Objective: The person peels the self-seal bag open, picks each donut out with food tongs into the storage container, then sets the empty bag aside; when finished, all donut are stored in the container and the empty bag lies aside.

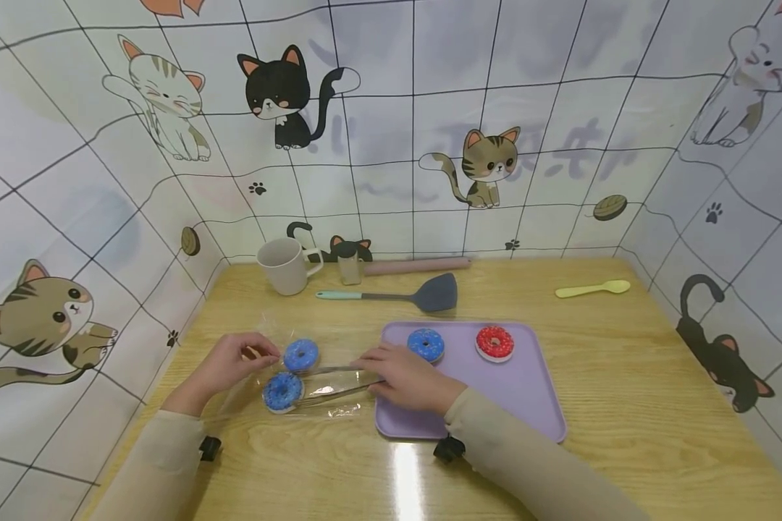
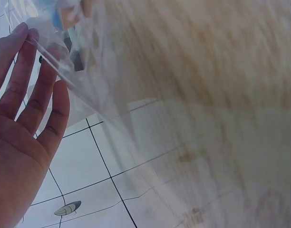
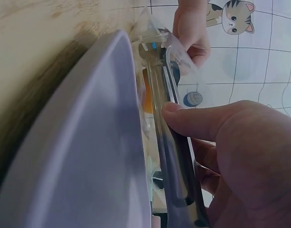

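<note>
My left hand (image 1: pixel 231 364) pinches the edge of a clear plastic bag (image 1: pixel 345 411) between thumb and fingers; the left wrist view shows the film (image 2: pixel 88 102) stretching away from the fingertips. In my right hand (image 1: pixel 412 380) are metal tongs (image 3: pixel 176 161), the thumb pressed along one arm. Their tips reach left to a dark blue sprinkled doughnut (image 1: pixel 275 395) at the bag. Just behind it lies a lighter blue doughnut (image 1: pixel 310 357), seemingly inside the bag. Whether the tips clamp the nearer doughnut, I cannot tell.
Under my right forearm is a purple tray (image 1: pixel 495 405) bearing a blue doughnut (image 1: pixel 436 349) and a red doughnut (image 1: pixel 505 346). Behind stand a mug (image 1: pixel 283 269), a shaker jar (image 1: pixel 349 266), a rolling pin (image 1: pixel 417 266) and a spatula (image 1: pixel 435 295). A yellow spoon (image 1: pixel 586 290) lies right.
</note>
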`<state>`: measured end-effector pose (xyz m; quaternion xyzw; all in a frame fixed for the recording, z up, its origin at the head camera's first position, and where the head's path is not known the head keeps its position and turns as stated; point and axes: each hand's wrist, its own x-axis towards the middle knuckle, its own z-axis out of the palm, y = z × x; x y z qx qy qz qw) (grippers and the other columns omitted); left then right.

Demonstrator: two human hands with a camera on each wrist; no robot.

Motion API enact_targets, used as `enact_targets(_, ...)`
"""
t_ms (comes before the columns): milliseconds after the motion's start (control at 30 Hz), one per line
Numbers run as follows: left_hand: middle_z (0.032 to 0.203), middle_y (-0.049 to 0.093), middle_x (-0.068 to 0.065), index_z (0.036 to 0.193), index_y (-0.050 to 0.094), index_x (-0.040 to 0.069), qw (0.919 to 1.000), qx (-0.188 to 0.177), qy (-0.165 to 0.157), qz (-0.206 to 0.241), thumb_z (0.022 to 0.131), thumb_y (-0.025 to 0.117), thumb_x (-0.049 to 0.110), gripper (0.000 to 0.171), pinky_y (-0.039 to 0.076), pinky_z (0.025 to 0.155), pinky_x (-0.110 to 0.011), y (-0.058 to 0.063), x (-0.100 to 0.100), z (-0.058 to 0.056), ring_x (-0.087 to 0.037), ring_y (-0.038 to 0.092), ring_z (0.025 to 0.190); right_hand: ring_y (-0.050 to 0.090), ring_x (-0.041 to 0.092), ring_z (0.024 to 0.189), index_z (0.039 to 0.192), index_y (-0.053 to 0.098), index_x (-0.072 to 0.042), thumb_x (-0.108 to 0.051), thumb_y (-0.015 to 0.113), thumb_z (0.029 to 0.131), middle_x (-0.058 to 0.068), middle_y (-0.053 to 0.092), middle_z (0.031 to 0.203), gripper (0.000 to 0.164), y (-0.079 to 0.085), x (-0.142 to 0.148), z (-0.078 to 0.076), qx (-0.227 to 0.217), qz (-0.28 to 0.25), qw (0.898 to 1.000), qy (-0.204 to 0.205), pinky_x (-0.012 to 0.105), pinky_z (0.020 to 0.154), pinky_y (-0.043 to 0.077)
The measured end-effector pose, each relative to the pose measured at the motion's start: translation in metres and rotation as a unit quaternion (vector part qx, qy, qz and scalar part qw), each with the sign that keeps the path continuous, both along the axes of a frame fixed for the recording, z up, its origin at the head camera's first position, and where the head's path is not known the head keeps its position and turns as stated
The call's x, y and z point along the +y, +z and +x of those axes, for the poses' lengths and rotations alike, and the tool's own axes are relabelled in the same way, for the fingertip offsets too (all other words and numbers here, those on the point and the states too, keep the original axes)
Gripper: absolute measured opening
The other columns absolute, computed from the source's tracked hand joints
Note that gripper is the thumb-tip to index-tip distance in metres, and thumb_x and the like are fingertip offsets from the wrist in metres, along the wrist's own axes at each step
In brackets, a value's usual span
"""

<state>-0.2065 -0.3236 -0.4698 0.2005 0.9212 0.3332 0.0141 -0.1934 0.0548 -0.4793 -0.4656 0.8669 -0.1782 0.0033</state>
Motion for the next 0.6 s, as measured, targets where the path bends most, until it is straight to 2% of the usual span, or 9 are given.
enact_targets(433,0.093,0.075,0.005,0.093,0.078,0.018,0.9998,0.0,-0.016,-0.012,0.095,0.075,0.013,0.006,0.055,0.073,-0.03,0.001,-0.001,0.002,-0.005,0.065,0.084,0.058,0.019,0.127,0.145,0.06,-0.017,-0.021,0.071,0.099,-0.001,0.065,0.139,0.048,0.009,0.019,0.005,0.005,-0.031,1.0,-0.002,0.04,0.108,0.049)
enact_targets(600,0.093,0.075,0.005,0.094,0.078,0.018,0.9997,-0.003,-0.013,-0.018,0.096,0.075,0.014,0.005,0.055,0.074,-0.029,0.001,-0.003,0.002,-0.004,0.065,0.085,0.058,0.021,0.129,0.144,0.061,-0.015,-0.022,0.071,0.099,0.0,0.065,0.139,0.046,0.018,0.029,0.009,0.004,-0.028,1.0,-0.006,0.043,0.109,0.048)
